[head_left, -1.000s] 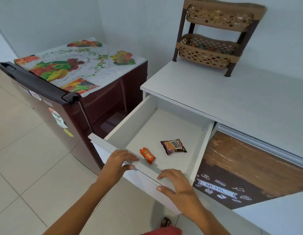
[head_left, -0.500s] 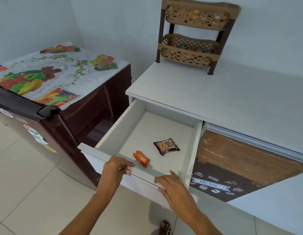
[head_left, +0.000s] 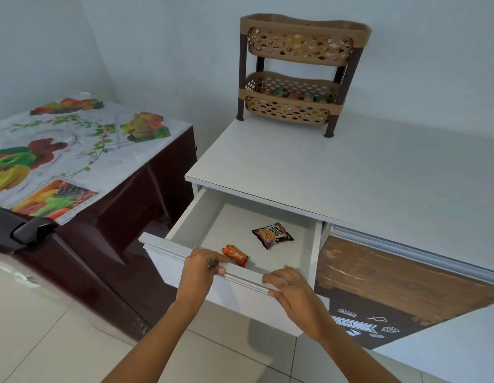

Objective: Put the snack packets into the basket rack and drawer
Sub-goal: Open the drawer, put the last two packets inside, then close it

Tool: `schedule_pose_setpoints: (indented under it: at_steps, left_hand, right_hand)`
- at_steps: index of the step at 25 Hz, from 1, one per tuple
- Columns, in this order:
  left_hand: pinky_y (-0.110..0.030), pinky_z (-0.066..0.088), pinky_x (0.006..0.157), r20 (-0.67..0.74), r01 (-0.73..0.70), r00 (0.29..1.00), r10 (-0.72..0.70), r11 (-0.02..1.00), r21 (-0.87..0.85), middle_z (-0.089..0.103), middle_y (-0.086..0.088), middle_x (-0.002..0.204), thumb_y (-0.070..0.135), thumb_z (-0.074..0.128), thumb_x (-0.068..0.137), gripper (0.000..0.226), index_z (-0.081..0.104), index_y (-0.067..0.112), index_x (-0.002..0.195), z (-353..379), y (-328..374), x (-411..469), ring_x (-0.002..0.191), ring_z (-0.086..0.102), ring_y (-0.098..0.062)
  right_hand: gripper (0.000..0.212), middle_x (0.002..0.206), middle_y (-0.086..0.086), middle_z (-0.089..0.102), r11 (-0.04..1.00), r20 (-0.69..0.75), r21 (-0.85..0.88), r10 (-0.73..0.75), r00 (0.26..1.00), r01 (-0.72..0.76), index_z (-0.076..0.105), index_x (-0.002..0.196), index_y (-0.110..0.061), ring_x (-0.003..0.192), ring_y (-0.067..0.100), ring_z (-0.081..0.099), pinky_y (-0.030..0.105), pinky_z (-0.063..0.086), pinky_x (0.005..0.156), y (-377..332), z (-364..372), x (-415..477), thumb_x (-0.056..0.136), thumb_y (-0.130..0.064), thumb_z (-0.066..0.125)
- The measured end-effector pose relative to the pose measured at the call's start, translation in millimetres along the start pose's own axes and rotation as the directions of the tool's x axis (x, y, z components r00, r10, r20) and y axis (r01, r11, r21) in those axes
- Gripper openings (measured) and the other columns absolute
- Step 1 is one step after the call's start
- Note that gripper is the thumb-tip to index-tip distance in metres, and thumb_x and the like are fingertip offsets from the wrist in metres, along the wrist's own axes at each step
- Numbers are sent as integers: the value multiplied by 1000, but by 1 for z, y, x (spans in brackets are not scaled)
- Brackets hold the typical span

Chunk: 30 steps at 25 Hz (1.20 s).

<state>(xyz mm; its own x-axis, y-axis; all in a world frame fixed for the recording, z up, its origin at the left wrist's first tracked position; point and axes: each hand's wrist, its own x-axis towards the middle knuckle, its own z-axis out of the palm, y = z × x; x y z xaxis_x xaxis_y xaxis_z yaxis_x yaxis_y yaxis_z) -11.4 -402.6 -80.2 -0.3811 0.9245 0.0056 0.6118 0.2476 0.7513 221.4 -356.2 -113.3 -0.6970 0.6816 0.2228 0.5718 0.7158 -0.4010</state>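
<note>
A white drawer [head_left: 168, 246] stands pulled out under the white counter. On its floor lie an orange snack packet [head_left: 236, 255] near the front and a dark peanut packet [head_left: 272, 235] behind it. My left hand [head_left: 203, 268] grips the drawer's front rim, fingers curled over the top edge just left of the orange packet. My right hand [head_left: 293, 291] rests on the same rim further right, fingers laid over the edge. A brown two-tier basket rack [head_left: 295, 76] stands at the back of the counter, with several small packets in both tiers.
A dark maroon fridge [head_left: 146, 194] with a fruit-print cover [head_left: 60, 161] stands left of the drawer, a narrow gap between them. The white counter top [head_left: 351, 175] runs to the right. A wood-look panel [head_left: 392, 277] lies below it. The floor is pale tile.
The view has shifted right and closer to the counter. The drawer shows less of its floor than before, and both hands have stayed on its front rim.
</note>
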Motion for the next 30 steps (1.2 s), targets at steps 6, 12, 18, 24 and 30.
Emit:
schedule_pose_setpoints:
  at_steps: [6,12,18,24,30]
  left_hand:
    - [-34,48,100,39,9,999,-7,999,-38,71,-11,98,-1,68,79,21,75,9,95,15,16,48,92,65,-23]
    - [-32,42,106,59,-32,998,32,999,-9,73,-11,89,-2,64,82,19,74,7,96,25,26,86,90,64,-20]
    - [-1,36,88,68,-158,986,154,985,63,56,-11,122,-5,72,73,43,63,9,113,27,35,118,107,53,-19]
    - [-54,32,107,69,-396,913,403,833,387,32,-23,149,44,77,59,89,48,8,135,21,21,159,138,27,-46]
    - [-59,38,101,196,-494,862,467,691,528,59,-15,130,58,61,61,81,60,7,124,24,12,189,122,53,-39]
  right_hand:
    - [26,119,4,60,996,-45,55,74,996,-72,62,116,-19,113,19,52,20,37,95,33,-7,34,91,-13,56]
    - [24,142,10,36,990,-173,26,141,975,-138,66,107,-23,140,23,17,32,16,114,57,-10,61,84,-15,67]
    - [57,152,3,19,968,-272,129,245,931,-217,40,126,-38,143,24,11,40,20,111,75,-10,84,80,-27,72]
    - [68,151,7,33,858,-380,-180,390,839,-481,37,139,-21,141,29,25,55,9,115,77,1,105,83,-59,46]
    - [59,140,6,48,811,-496,-161,426,757,-562,47,134,-13,134,25,40,43,18,117,80,11,116,83,-39,60]
